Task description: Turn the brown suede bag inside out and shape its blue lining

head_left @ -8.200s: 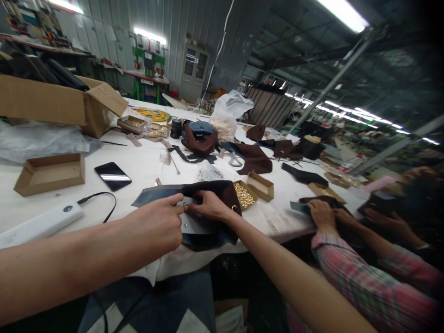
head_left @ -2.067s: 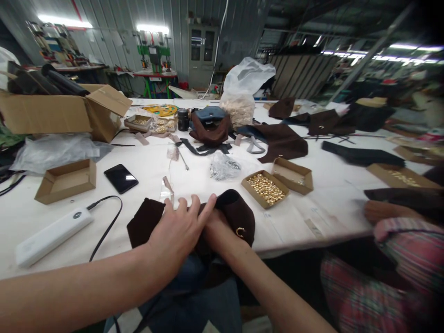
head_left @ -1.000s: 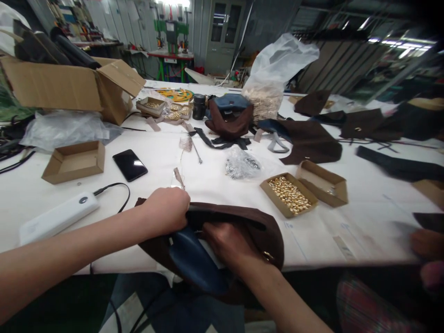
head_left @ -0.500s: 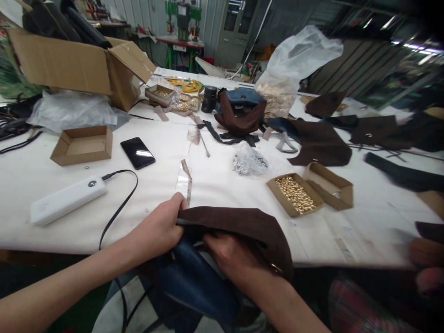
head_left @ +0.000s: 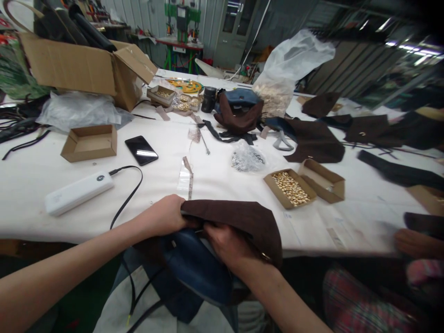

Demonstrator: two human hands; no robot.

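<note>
A brown and blue bag (head_left: pixel 239 212) is held over my lap at the table's front edge. Its brown flap arches above, and a blue panel (head_left: pixel 197 263) hangs below. My left hand (head_left: pixel 169 213) is closed on the left corner of the flap, thumb side up. Under the flap, my right hand (head_left: pixel 225 243) has its fingers curled into the opening, gripping the bag's inner edge; the fingertips are partly hidden. A small gold fitting (head_left: pixel 265 255) shows on the brown side by my right wrist.
Beyond the bag lie a box of gold studs (head_left: pixel 291 188), a second small box (head_left: pixel 322 182), a plastic bag of metal parts (head_left: pixel 247 157), a phone (head_left: pixel 141 150) and a white power bank (head_left: pixel 79 192) with a cable. Another person's hand (head_left: pixel 414 243) is at the right edge.
The bag and both hands have shifted slightly upward and left in view, with the grip kept. The camera has turned a little, and the other person's hand shows more.
</note>
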